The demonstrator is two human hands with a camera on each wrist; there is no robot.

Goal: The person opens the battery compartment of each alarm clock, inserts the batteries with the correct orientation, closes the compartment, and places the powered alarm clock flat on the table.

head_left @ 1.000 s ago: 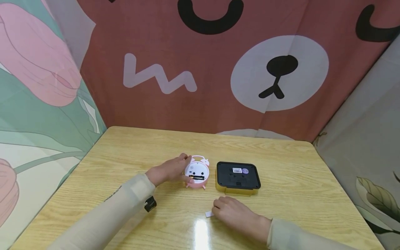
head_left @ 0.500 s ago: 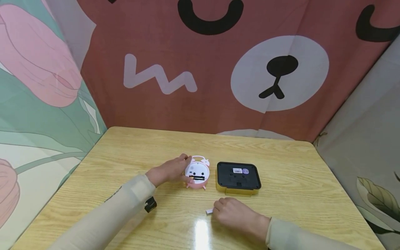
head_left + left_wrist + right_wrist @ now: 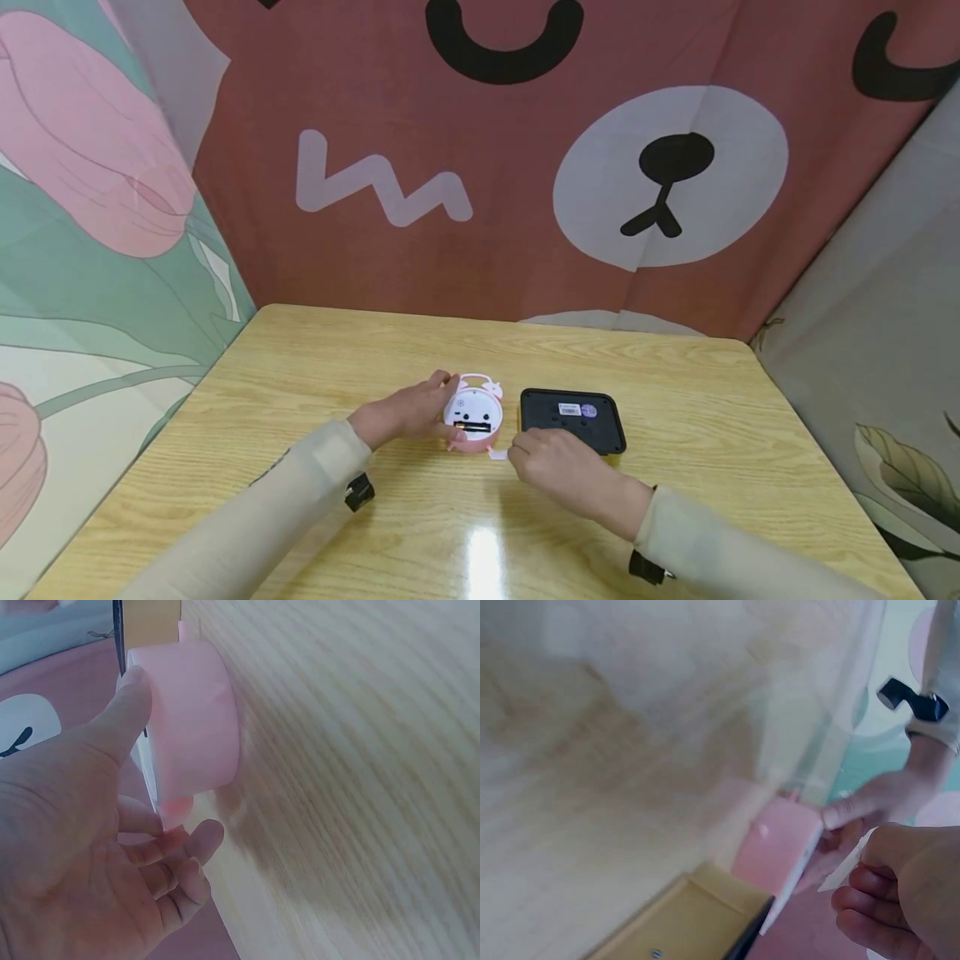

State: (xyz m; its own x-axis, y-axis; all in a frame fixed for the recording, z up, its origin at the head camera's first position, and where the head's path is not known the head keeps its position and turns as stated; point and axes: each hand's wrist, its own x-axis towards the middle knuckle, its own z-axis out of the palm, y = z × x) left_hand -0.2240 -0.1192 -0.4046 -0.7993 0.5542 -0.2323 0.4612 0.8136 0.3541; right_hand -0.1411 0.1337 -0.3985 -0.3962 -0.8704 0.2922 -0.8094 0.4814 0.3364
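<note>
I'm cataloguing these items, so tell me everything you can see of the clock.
The clock is round, with pink sides and a white back, apparently plastic. It lies back-up on the table, its front hidden. A handle tops it, with a bell beside; small feet jut out below. Two dark round spots, perhaps knobs, and an exposed battery show on the back. The left hand holds its left side, thumb on the back's edge.
</note>
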